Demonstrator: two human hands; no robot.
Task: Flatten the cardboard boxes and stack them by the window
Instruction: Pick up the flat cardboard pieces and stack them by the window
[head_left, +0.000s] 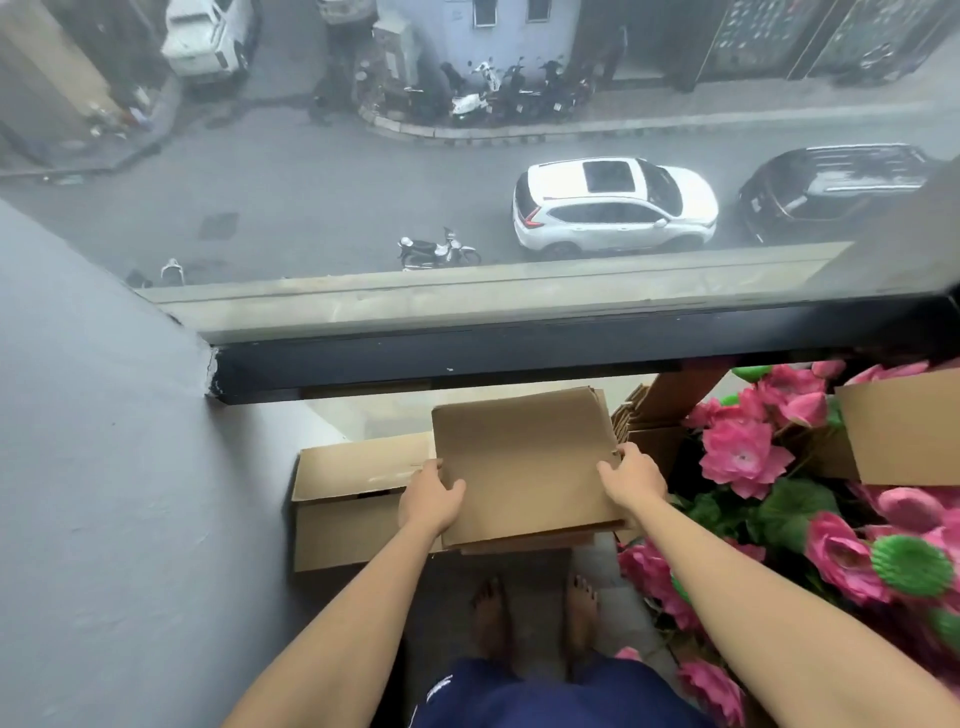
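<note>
A stack of flattened brown cardboard boxes (524, 462) is held level just below the black window frame (519, 353). My left hand (428, 501) grips its left edge, thumb on top. My right hand (631, 475) grips the right edge, thumb on top as well. Under and left of the stack sits an unflattened cardboard box (343, 514) with a loose top flap, against the grey wall. More folded cardboard (631, 415) stands on edge to the right of the stack.
Pink artificial flowers (753, 457) with green leaves crowd the right side, with another cardboard box (904, 431) among them. A grey wall (104, 467) closes the left. My bare feet (535, 618) stand on the floor below the stack. Through the window is a street with cars.
</note>
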